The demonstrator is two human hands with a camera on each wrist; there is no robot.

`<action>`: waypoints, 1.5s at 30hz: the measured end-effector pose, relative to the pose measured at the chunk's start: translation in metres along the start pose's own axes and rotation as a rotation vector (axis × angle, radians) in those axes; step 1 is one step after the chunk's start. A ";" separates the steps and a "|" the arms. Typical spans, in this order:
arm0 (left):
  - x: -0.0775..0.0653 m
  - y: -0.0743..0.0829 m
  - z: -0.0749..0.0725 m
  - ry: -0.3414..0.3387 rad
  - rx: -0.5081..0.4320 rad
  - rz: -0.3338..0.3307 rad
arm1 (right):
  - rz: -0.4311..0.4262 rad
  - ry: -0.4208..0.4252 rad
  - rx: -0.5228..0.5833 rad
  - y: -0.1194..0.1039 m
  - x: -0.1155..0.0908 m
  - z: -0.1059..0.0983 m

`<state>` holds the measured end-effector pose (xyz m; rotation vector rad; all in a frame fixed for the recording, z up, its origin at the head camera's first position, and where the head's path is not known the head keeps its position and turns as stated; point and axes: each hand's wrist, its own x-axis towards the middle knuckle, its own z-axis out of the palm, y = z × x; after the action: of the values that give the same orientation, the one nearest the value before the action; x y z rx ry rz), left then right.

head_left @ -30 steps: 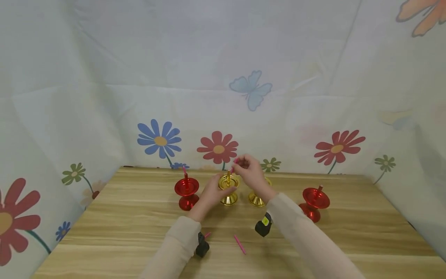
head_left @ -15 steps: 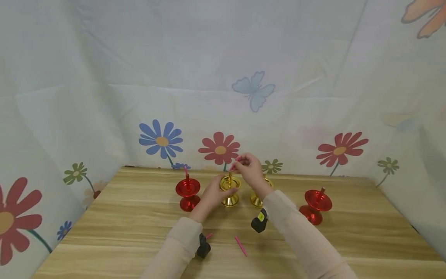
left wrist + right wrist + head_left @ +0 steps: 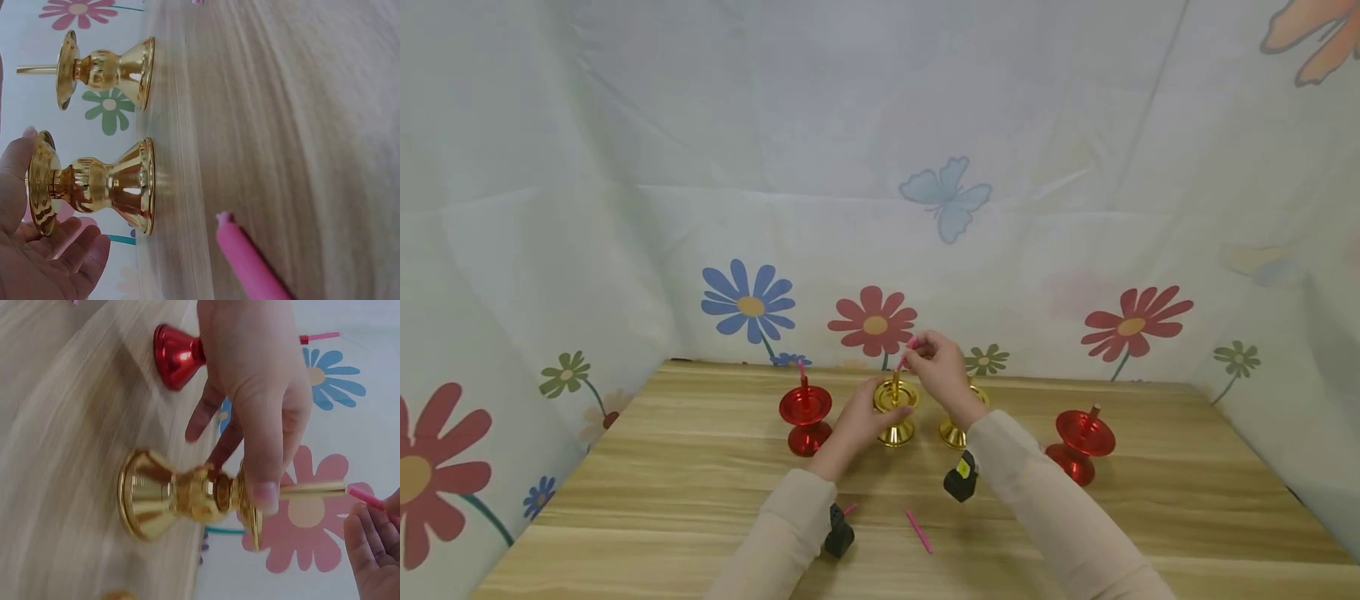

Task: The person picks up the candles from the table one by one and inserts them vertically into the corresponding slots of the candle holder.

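My left hand (image 3: 863, 414) grips the dish rim of a gold candle holder (image 3: 130, 184), thumb on the near side and fingers around the far side. The holder stands upright on the table. Above it, my right hand (image 3: 942, 367) pinches a thin pink candle (image 3: 365, 495). The candle's lower end is right at the top of the holder's gold tube (image 3: 312, 490), and the candle leans a little to the right. A second gold candle holder (image 3: 106, 70) stands just right of the first, partly behind my right wrist in the head view.
On the left, a red candle holder (image 3: 806, 407) carries a pink candle (image 3: 801, 368). Another red holder (image 3: 1084, 433) with a bare tube stands at the right. Nearer on the wooden table (image 3: 700, 500) lie a loose pink candle (image 3: 919, 532) and one partly hidden by my left wrist camera (image 3: 838, 533).
Both hands keep almost the same place, the left on the gold holder and the right with the candle at its tube. The whole head view has shifted slightly.
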<state>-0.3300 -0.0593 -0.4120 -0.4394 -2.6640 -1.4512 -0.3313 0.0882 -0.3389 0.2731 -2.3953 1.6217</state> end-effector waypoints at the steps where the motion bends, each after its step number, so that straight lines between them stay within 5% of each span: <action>1: 0.000 0.000 0.000 0.001 0.000 -0.003 | -0.026 -0.015 -0.045 0.001 0.000 0.000; 5: 0.001 -0.001 0.000 0.015 0.000 0.019 | -0.087 -0.035 -0.150 0.007 0.000 -0.002; 13: 0.002 0.000 0.006 -0.001 0.006 0.007 | 0.022 0.033 0.226 0.010 0.001 -0.003; 20: 0.002 0.003 0.005 0.015 0.015 0.030 | 0.025 0.030 0.253 0.010 0.003 -0.001; 24: 0.001 0.004 0.004 0.012 0.025 0.031 | -0.036 0.022 0.146 0.012 0.003 -0.002; 32: 0.001 0.005 0.001 0.008 0.024 -0.002 | -0.376 -0.092 -0.243 -0.002 0.007 -0.011; 40: -0.002 -0.003 0.002 0.017 0.045 -0.003 | -0.348 -0.276 -0.368 -0.012 0.016 -0.015; 45: -0.001 -0.003 0.002 0.002 0.030 -0.011 | -0.315 -0.286 -0.368 -0.010 0.018 -0.015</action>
<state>-0.3301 -0.0589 -0.4154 -0.4218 -2.6868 -1.4114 -0.3445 0.0980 -0.3190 0.8088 -2.6282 1.0406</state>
